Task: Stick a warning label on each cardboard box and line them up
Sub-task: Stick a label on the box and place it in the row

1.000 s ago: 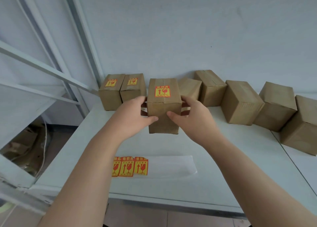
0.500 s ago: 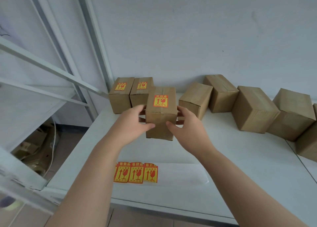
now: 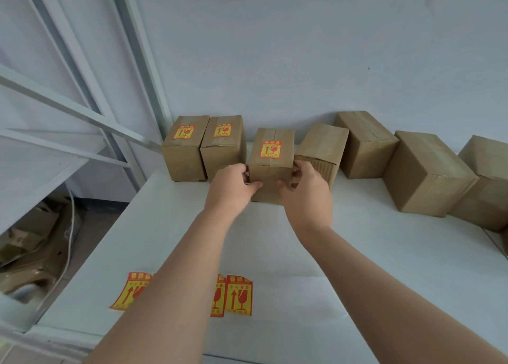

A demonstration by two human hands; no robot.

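Observation:
A cardboard box (image 3: 270, 168) with a yellow and red warning label (image 3: 271, 148) on top stands on the white table (image 3: 384, 253). My left hand (image 3: 231, 186) grips its left side and my right hand (image 3: 305, 190) grips its right side. To its left, two labelled boxes (image 3: 184, 149) (image 3: 224, 146) stand side by side against the wall. To its right, unlabelled boxes (image 3: 320, 152) (image 3: 364, 143) (image 3: 426, 174) sit at uneven angles. A backing sheet with warning labels (image 3: 238, 295) lies near the table's front edge, partly hidden by my left forearm.
A white metal shelf frame (image 3: 82, 116) rises at the left of the table. Flattened cardboard and a cable (image 3: 35, 242) lie on the floor below it. A blue-grey wall (image 3: 302, 47) stands right behind the boxes.
Both hands have carried the labelled box away from me toward the wall, closer to the two labelled boxes. The camera view has tilted down and forward.

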